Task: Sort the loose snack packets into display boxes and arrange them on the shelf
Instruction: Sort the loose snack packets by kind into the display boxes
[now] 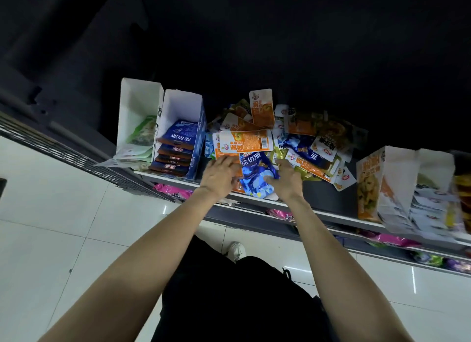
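A heap of loose snack packets (300, 135), orange, blue and yellow, lies in the middle of the shelf (326, 201). At its near edge lies a blue packet (256, 174). My left hand (220, 177) rests on the orange packets (244, 141) to the left of the blue one, fingers touching its edge. My right hand (286, 180) grips the blue packet's right side with the thumb on top. Left of the heap stand a blue display box (197, 135) with stacked blue packets and a white box (137, 107) with green packets.
At the right end of the shelf stand an orange display box (369, 186) and a white box (433, 189) filled with packets. Lower shelves hold pink and purple packets (173, 190). White tiled floor (51, 214) lies at the left; my shoe (237, 250) is below.
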{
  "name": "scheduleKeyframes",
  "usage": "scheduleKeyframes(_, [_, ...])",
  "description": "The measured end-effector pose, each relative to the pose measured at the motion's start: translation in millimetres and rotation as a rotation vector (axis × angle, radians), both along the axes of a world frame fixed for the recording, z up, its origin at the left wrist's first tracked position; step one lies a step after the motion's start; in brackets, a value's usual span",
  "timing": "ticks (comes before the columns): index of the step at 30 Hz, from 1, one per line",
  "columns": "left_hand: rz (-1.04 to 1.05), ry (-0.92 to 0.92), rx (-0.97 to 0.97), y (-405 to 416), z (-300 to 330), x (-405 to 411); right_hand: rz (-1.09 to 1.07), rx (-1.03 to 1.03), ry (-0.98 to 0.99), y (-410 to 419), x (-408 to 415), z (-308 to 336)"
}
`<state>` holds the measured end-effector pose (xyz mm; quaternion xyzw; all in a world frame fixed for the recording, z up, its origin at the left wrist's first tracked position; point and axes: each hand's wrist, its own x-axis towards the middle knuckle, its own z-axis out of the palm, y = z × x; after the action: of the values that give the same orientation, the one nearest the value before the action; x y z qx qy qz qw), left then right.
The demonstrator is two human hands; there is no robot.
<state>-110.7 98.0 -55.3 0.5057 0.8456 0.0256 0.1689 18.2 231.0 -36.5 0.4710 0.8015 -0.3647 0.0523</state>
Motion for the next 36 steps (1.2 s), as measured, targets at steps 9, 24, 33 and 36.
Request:
scheduleKeyframes(9, [0.6, -0.691, 0.412, -0.8, 51.8, 16.3, -0.418, -0.221, 0.433, -0.2, 38.0, 52.5])
scheduleKeyframes(24, [0.429, -0.585, 0.88, -63.5, 137.2, -59.5, 0.381, 0.246, 0.694, -52.9, -58.7, 128.6])
scheduleKeyframes(33, [0.355, 0.122, 0.811, -80.2, 123.8, -125.1, 0.324, 0.505, 0.749, -79.2, -141.3, 77.5])
scheduleKeyframes(36, [0.3, 0.235, 0.815, -85.7, 117.6, -126.3, 0.355, 0.528, 0.758, -81.9, -151.0, 70.2])
